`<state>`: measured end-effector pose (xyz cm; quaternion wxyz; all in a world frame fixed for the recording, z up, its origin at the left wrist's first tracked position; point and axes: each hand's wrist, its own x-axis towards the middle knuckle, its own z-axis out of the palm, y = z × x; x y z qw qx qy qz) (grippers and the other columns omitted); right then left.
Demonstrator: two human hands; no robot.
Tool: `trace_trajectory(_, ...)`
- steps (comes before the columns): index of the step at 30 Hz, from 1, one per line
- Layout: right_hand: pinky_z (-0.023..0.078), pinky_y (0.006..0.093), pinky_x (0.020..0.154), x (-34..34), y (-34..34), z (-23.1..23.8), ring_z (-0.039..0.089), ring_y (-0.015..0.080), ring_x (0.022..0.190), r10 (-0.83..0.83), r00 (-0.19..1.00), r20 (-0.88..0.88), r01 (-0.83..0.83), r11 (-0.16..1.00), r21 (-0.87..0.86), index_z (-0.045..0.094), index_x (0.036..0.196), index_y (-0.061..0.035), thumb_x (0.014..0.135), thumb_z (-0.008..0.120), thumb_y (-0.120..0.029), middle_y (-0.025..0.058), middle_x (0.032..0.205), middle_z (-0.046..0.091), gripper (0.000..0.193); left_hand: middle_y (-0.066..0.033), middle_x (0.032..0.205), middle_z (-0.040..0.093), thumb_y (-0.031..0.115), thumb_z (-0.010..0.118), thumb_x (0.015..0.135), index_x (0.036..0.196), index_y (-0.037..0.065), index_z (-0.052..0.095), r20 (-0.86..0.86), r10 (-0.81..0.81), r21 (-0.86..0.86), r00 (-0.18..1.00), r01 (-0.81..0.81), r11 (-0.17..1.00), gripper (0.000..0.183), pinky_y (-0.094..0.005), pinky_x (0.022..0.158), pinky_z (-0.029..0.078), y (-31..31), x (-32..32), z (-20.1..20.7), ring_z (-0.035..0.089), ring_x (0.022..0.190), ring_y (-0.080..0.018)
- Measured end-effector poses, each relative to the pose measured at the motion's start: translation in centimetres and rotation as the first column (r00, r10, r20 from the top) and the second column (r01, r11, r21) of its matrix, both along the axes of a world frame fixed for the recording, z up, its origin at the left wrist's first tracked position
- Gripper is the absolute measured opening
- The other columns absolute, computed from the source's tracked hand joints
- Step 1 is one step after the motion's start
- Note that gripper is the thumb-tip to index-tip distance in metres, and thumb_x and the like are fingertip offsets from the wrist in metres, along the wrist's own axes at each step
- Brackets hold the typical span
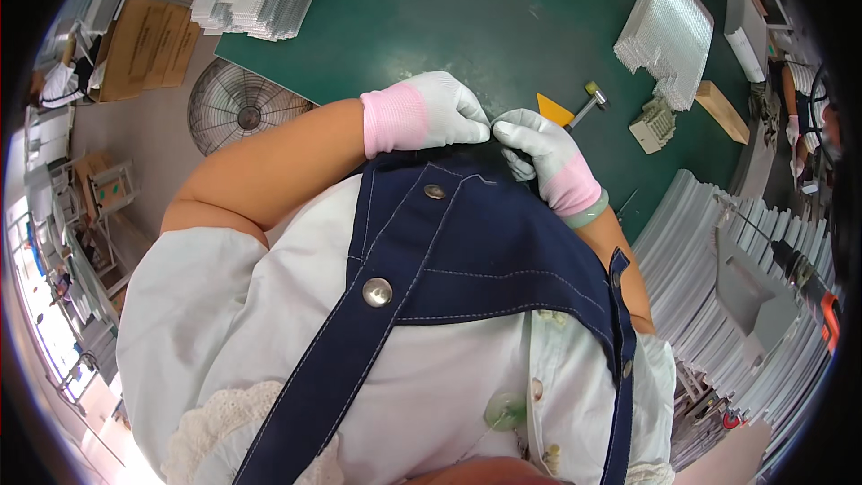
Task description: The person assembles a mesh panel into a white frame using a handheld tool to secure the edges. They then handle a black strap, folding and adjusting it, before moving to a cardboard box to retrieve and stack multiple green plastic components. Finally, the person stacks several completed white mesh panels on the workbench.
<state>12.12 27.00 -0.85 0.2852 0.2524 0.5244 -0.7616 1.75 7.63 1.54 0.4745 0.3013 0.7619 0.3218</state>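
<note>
Head view, and from where I stand the wearer's gloved left hand (440, 112) and right hand (539, 144) come almost together at the near side of the green table (449, 22), right in front of the navy apron (516, 251). Both have their fingers bent inward, tips close to each other; whether they pinch anything small between them, I can't tell. Just beyond the right hand lies a yellow scraper (554, 110), with a mallet (588, 109) beside it. Farther right sit a ridged beige block (654, 126) and a stack of silvery sheets (669, 31).
</note>
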Motion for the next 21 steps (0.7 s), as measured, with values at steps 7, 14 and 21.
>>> trace_trajectory(7,0.031,0.0223,0.049,0.2,0.1,-0.4,0.041,0.0056,0.052,0.013,1.000,-0.013,-0.013,1.000,-0.027,0.063,0.102,0.0013,0.090,0.072,-0.025,-0.0016,0.067,0.053,0.030,-0.0108,0.092,0.074,0.026,0.072,0.084,0.106,0.000,0.074,0.042,0.028,-0.078,0.999,-0.025,0.997,0.034,-0.0290,0.078,0.054,0.6,-0.6,0.6,0.068,0.084,-0.0159)
trace_trajectory(14,0.034,0.0221,0.053,0.3,0.7,-1.0,0.044,0.0059,0.058,0.061,0.998,0.008,-0.060,0.991,-0.121,0.062,0.108,0.0026,0.089,0.072,-0.023,-0.0001,0.075,0.056,0.033,-0.0068,0.090,0.074,0.028,0.076,0.084,0.104,0.000,0.075,0.154,-0.104,-0.145,0.983,0.127,0.981,0.034,-0.0284,0.079,0.053,1.1,-1.5,0.9,0.067,0.086,-0.0131)
trace_trajectory(21,0.047,0.0330,0.099,0.8,1.6,1.1,0.061,0.0240,0.114,0.422,0.894,-0.149,-0.400,0.903,0.158,0.052,0.133,0.0087,0.084,0.075,-0.019,0.0214,0.121,0.064,0.061,-0.0112,0.099,0.076,0.026,0.073,0.086,0.107,0.002,0.076,0.180,-0.177,-0.081,0.968,0.194,0.978,0.032,-0.0296,0.084,0.053,-0.3,-1.5,0.4,0.070,0.093,-0.0172)
